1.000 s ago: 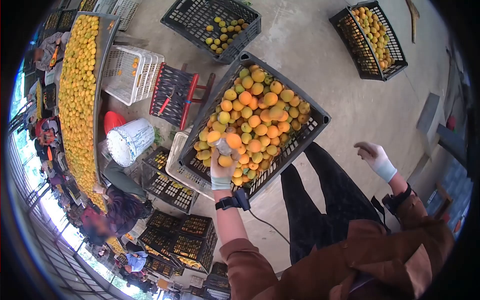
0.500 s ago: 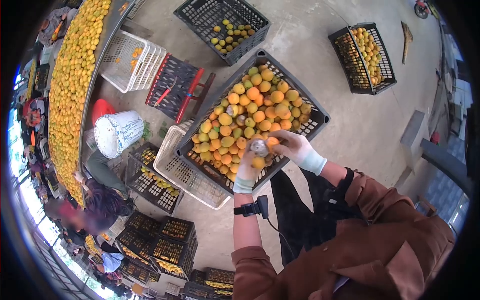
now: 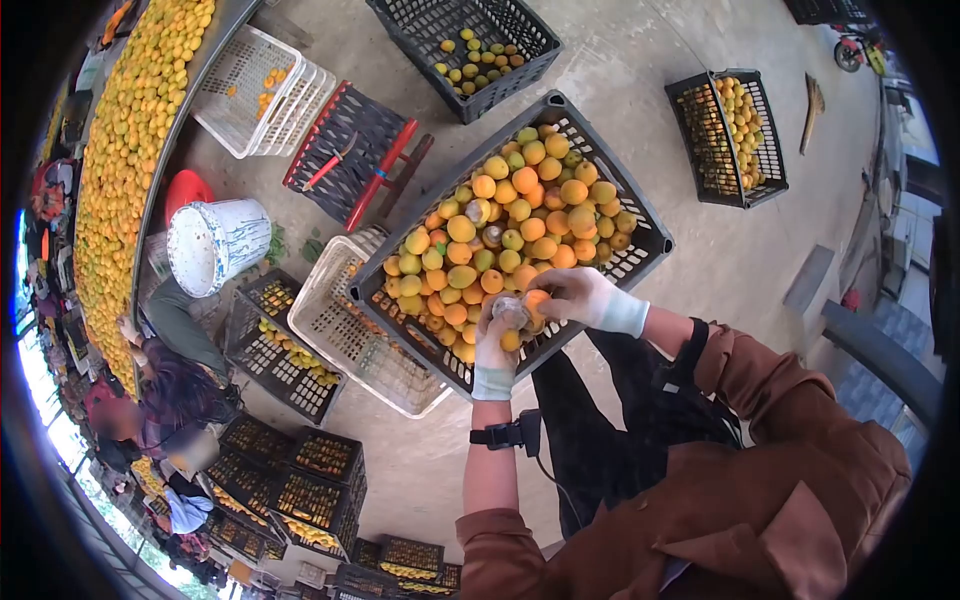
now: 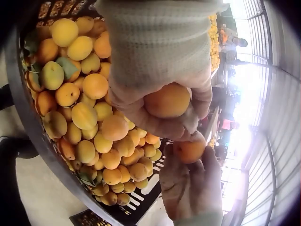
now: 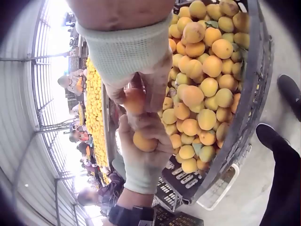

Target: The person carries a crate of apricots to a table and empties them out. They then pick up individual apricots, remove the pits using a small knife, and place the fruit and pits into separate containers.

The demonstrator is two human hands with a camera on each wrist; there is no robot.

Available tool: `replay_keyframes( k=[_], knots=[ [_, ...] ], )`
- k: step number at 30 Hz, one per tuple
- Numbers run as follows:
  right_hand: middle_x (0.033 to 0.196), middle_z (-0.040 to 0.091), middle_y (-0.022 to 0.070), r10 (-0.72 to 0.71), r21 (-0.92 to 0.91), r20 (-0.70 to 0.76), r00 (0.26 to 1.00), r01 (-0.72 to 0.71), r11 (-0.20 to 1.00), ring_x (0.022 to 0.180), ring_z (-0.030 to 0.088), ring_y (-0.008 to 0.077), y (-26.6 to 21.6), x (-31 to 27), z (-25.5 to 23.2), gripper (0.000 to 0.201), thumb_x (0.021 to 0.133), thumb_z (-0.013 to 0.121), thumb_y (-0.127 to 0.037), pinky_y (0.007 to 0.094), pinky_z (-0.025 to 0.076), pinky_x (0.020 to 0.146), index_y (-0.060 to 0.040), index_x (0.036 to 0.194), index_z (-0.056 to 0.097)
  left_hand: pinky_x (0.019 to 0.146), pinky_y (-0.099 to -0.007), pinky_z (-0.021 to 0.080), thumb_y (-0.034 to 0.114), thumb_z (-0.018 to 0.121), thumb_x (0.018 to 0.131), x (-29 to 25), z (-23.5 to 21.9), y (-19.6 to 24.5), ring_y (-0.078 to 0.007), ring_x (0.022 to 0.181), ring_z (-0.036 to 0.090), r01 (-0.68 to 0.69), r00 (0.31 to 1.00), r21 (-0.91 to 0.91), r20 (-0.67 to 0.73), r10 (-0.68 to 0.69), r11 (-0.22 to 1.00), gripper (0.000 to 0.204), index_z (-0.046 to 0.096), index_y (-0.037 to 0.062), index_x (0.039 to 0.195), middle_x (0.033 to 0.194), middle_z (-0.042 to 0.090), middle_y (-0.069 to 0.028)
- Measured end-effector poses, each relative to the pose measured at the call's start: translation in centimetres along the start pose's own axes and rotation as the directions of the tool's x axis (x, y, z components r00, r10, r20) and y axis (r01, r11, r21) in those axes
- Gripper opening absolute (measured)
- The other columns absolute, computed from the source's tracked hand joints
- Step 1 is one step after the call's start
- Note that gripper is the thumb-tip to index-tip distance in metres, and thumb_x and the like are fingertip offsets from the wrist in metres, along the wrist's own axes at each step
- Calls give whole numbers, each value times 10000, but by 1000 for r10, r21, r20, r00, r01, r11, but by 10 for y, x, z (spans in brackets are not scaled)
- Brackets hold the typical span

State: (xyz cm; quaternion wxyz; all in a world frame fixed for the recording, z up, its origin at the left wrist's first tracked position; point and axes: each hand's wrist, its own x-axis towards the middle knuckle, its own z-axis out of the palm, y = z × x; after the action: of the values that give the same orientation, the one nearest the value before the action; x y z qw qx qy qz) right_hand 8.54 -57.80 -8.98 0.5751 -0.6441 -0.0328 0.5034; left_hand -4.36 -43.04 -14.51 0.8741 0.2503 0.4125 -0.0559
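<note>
Several fruits are gripped in my gloved left hand (image 3: 494, 355): a pale, whitish one (image 3: 507, 309) and an orange one (image 3: 510, 340) show in the head view. My right hand (image 3: 597, 299) pinches an orange fruit (image 3: 536, 300) right beside them. The left wrist view shows one fruit (image 4: 168, 100) within the left fingers and another (image 4: 189, 149) in the right fingers. Both hands are close together over the near edge of a black crate (image 3: 618, 165) heaped with yellow-orange fruits (image 3: 535, 228). Two discoloured fruits lie on the heap.
A white crate (image 3: 415, 395) sits under the black crate's left side. Beyond are a black crate (image 3: 525, 55) with some fruits, another fruit crate (image 3: 778, 175), a red-framed stool (image 3: 345, 150), a white bucket (image 3: 225, 240) and a long fruit-covered table. A person works at left.
The right hand came in from the far right to the left hand and took hold of an orange fruit. The left hand moved from over the heap to the crate's near edge, still gripping fruits.
</note>
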Motion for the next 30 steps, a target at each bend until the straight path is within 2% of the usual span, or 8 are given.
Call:
replay_keyframes(
  k=[4,6,7,9,13,16,19,30],
  knots=[
    [909,650,116,119,-352,99,988,-77,933,822,603,147,-4,18,-32,341,793,669,-227,271,483,773,-14,1057,638,667,-305,516,180,554,829,4,-32,8,-184,782,605,71,997,-214,-4,-73,974,313,532,72,1121,964,609,-75],
    [951,643,120,124,-733,93,988,-17,680,928,619,236,-10,34,-45,394,746,690,-336,350,481,836,-54,1020,669,742,-303,526,129,555,809,0,-37,33,-192,846,620,-26,1000,91,-11,27,996,376,531,43,1174,1026,612,-96],
    [895,619,110,-243,-849,93,966,204,487,955,588,264,-18,36,-42,352,732,695,-345,377,453,860,-82,966,686,767,-303,527,110,550,809,-1,-36,45,-191,876,623,-79,997,266,23,76,961,408,524,33,1209,1051,610,-101],
    [855,605,102,-419,-836,71,905,283,470,939,565,271,-13,65,-33,299,720,699,-335,383,433,839,-96,899,689,803,-300,519,94,580,800,0,-28,65,-197,906,626,-122,992,269,14,123,955,439,537,10,1229,1033,621,-101],
    [834,605,62,-405,-980,-25,914,58,190,874,553,266,21,126,3,249,765,650,-357,379,425,777,-115,800,693,781,-290,504,154,677,744,25,-24,88,-192,862,639,-78,995,709,6,104,701,408,621,50,1135,936,659,-78],
    [900,647,46,-140,-989,13,990,-8,-146,942,551,216,37,156,26,231,782,613,-341,351,410,821,-118,781,674,815,-290,474,149,660,748,53,-15,94,-194,867,625,-170,969,968,129,212,186,321,632,88,1062,962,656,-103],
    [911,655,49,-147,-996,-13,989,-26,-86,973,543,216,62,174,30,246,794,594,-337,339,393,851,-113,864,671,822,-379,488,276,627,741,73,9,92,-314,946,623,-114,973,986,135,186,-121,303,640,120,1000,1030,650,-162],
    [923,643,26,21,-982,136,990,138,-132,1024,536,221,30,165,16,227,817,554,-329,364,380,894,-153,917,657,688,-285,527,207,624,789,131,58,69,-202,883,687,166,984,745,-165,63,-646,165,732,167,908,928,712,-58]
  ],
)
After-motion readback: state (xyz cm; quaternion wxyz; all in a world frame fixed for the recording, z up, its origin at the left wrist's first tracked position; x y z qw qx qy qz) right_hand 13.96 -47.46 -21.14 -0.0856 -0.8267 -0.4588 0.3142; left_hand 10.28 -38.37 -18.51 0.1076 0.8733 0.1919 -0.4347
